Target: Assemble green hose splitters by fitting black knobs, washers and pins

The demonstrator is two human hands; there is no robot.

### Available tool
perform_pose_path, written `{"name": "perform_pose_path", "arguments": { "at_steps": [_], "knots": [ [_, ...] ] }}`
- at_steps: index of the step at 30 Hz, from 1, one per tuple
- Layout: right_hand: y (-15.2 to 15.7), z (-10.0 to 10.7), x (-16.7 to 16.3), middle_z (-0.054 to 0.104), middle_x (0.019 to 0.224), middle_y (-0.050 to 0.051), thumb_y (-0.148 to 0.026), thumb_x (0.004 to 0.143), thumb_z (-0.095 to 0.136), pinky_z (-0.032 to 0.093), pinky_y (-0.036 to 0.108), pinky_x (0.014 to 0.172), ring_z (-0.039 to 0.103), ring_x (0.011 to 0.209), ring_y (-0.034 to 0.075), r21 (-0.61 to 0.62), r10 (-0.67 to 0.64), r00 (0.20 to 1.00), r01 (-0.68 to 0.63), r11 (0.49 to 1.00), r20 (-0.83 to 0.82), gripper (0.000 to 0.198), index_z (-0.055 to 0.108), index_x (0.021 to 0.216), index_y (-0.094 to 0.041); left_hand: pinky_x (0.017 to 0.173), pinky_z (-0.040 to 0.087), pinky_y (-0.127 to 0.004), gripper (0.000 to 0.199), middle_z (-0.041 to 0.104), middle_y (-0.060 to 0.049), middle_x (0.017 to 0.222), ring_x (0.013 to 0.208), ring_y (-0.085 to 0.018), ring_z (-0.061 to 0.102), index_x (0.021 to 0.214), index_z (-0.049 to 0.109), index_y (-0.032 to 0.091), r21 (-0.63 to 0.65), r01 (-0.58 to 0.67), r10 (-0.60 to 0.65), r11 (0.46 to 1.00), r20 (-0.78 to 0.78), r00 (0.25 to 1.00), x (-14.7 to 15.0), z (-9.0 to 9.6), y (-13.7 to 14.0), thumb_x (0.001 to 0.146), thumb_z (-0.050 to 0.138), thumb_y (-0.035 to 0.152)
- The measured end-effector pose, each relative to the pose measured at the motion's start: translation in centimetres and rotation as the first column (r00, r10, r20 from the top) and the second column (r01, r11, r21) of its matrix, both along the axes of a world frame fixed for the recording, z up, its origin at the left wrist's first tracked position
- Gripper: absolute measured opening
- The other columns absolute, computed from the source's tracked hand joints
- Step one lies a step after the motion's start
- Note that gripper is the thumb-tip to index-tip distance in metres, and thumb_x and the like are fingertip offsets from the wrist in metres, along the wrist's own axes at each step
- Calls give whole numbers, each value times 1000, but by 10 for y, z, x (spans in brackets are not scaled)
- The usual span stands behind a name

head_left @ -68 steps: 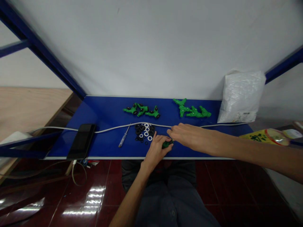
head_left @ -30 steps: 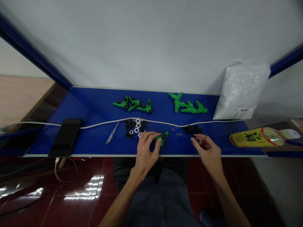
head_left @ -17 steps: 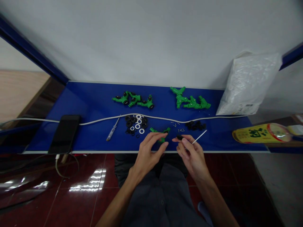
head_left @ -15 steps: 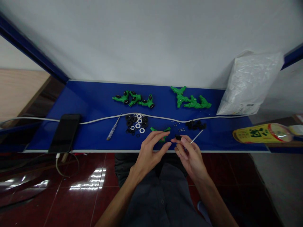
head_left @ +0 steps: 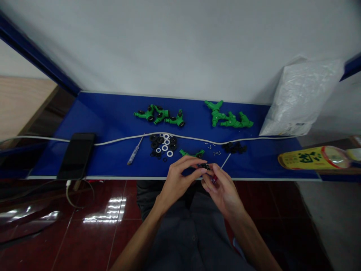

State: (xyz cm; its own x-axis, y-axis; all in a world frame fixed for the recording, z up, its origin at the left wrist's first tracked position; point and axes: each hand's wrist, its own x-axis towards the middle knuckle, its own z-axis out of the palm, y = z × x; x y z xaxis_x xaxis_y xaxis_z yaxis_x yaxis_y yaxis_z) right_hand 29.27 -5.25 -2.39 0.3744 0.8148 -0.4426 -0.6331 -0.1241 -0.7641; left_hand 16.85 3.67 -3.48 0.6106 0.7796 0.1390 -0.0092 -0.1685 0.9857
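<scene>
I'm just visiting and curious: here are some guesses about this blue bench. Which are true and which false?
1. Both hands meet over a small black part. True: the left hand and right hand pinch the small black part between their fingertips.
2. The phone lies at the right end of the bench. False: the phone lies at the left end.
3. A white cable runs across the bench. True: the white cable crosses it from side to side.
4. The green fittings are red. False: the green fittings at the back are green.
5. The washers are all white. False: the washers are black and white.
</scene>
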Motion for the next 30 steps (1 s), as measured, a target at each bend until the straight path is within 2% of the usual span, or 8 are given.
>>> {"name": "perform_pose_path", "arguments": {
  "at_steps": [4,6,11,15,19,23,27,30],
  "knots": [
    [1,4,0,43,60,-8,-44,84,77,28,23,47,25,46,5,20,64,998,-64,998,22,28,64,77,-21,87,56,-31,23,74,-5,100,91,-18,68,109,78,24,-88,8,-4,996,46,999,-2,-7,1,91,73,38],
    [1,5,-1,40,58,-9,-43,85,77,29,23,47,26,46,5,27,66,996,-67,997,61,23,67,83,-22,86,56,-31,23,74,-5,100,91,-18,68,108,79,24,-111,-7,14,994,65,998,-3,-11,1,90,74,39],
    [-2,-4,-3,66,83,-1,-34,76,84,34,24,49,42,56,8,-7,-6,959,9,1000,282,31,73,104,-28,85,57,-33,20,75,-6,94,92,-20,70,93,79,22,-95,-96,100,991,31,995,-5,-17,-5,91,72,41],
    [-5,-13,3,65,76,0,-37,79,82,34,26,51,44,58,11,-86,64,884,-27,996,463,27,76,102,-25,80,58,-29,18,74,-5,94,90,-19,70,92,78,21,-45,-102,101,994,-22,995,-9,-17,-11,94,68,36],
    [1,-8,13,62,72,-1,-41,80,80,38,28,54,47,60,13,-151,168,726,-88,984,667,27,77,102,-25,87,58,-29,19,74,-5,98,94,-18,70,100,78,22,40,-103,106,994,-81,991,-15,-16,-13,99,61,32],
    [21,-1,24,71,85,3,-45,81,78,46,30,63,58,70,17,-137,160,624,-86,987,765,30,74,101,-23,84,59,-30,23,70,-5,111,85,-16,68,115,73,25,152,-227,255,962,-198,947,-20,-22,-13,98,62,37],
    [44,0,30,70,79,2,-43,83,75,46,31,65,57,65,17,-178,232,357,-179,968,905,27,75,99,-22,71,62,-32,68,55,-10,144,67,-11,64,145,50,30,204,-270,323,941,-309,895,-18,-32,-14,85,77,46],
    [54,-1,28,74,84,5,-41,88,70,49,33,68,61,67,19,-219,258,145,-241,946,955,21,76,96,-22,72,63,-36,96,39,-15,160,87,-22,73,158,30,31,213,-226,295,951,-388,873,-12,-36,-15,79,82,46]
  ]
}}
